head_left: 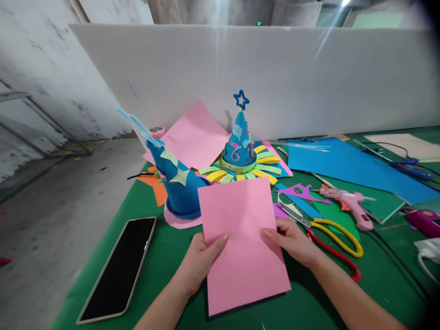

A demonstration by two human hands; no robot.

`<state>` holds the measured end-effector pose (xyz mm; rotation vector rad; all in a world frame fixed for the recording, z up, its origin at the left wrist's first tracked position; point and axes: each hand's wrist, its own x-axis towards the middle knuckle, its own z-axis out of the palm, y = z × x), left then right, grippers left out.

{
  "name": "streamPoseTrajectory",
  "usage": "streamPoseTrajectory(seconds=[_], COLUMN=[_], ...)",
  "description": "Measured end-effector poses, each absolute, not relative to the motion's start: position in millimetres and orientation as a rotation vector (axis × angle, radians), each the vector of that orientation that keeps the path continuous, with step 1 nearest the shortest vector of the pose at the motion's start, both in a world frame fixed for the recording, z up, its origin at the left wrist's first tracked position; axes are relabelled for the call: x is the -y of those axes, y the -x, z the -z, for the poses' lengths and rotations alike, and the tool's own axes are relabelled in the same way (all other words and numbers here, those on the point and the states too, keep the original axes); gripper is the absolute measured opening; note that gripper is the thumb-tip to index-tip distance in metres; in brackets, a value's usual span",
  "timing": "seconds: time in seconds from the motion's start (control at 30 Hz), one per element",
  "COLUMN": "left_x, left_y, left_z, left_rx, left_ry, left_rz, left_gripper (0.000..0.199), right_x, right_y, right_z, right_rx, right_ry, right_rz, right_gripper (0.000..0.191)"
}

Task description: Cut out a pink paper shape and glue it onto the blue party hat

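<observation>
A pink rectangular sheet of paper (244,266) is held up over the table, tilted toward me. My left hand (204,256) grips its left edge, thumb on the front and fingers hidden behind. On the opposite edge my right hand (292,240) pinches the sheet the same way. Behind it on the left, a blue cone hat (184,195) with pale green stars leans on a pink base. Farther back stands another blue cone hat (240,151), topped by a pipe-cleaner star and ringed with yellow and green paper strips.
Scissors (338,240) with yellow and red handles lie beside my right hand, near a pink glue gun (350,204). A phone (120,268) rests at the left table edge. Blue sheets (350,165) and a pink sheet (195,137) lie farther back, before a white panel (275,78).
</observation>
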<state>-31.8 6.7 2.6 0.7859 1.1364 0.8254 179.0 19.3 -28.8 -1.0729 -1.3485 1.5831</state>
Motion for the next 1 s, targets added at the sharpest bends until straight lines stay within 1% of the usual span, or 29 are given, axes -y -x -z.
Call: streamPoseTrajectory(seconds=[0.1, 0.3, 0.4, 0.57, 0.73, 1.0], left_x=[-6, -6, -6, -5, -6, -11], left_y=[33, 44, 47, 49, 48, 46], left_z=[-4, 2, 3, -2, -5, -2], left_rx=[-1.109, -0.864, -0.796, -0.872, -0.926, -0.876], left_ry=[-0.820, -0.774, -0.738, -0.646, -0.621, -0.619], left_rz=[-0.818, -0.733, -0.752, -0.808, -0.750, -0.769], left_gripper=[0.033, 0.032, 0.031, 0.020, 0.006, 0.001], right_x=[-19, -21, -21, -19, -22, -31], right_y=[-181, -187, -192, -200, -201, -200], right_z=[30, 28, 24, 14, 4, 3], right_rx=[1.364, 1.403, 1.447, 1.454, 1.488, 1.517], right_ry=[1.065, 1.071, 1.057, 1.056, 1.008, 0.974], right_rz=[-1.582, -1.556, -1.556, -1.587, -1.650, -1.626], right_gripper=[0.018, 0.016, 0.015, 0.015, 0.016, 0.018])
